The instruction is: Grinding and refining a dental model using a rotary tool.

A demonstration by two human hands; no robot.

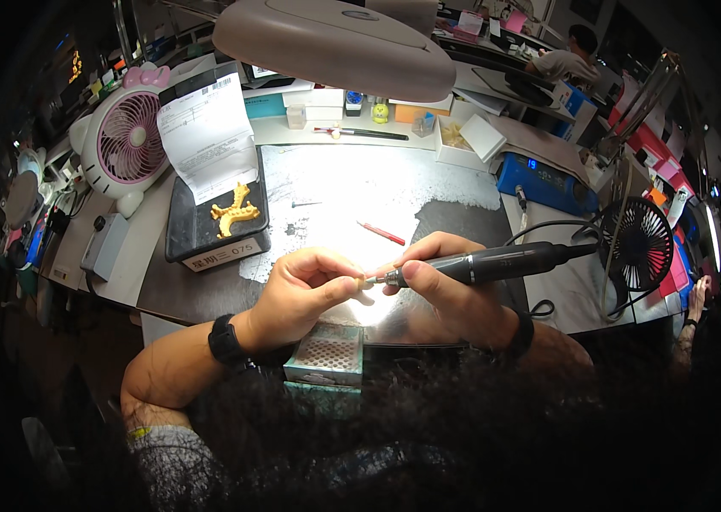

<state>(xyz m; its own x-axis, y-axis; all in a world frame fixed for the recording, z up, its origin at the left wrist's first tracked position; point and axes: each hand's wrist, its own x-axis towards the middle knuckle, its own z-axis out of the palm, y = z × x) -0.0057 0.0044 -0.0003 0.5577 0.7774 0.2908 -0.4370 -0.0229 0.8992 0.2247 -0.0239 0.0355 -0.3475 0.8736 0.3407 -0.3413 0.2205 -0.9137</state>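
Note:
Under the bright light, my right hand grips a black rotary handpiece, its metal nose pointing left. My left hand is closed in a pinch, thumb against fingers, right at the handpiece's tip. What the pinch holds is too small and too hidden by the fingers to name. Both hands hover close together over the near edge of the work mat. Beyond them a thin red stick lies on the mat. A black tray to the left carries a yellow, irregular dental-model-like piece and a printed sheet.
A large lamp head hangs above. A blue control box and a black fan stand right, near the handpiece's cable. A pink-and-white fan is left. Below my hands sits a perforated grille. Another person sits far back.

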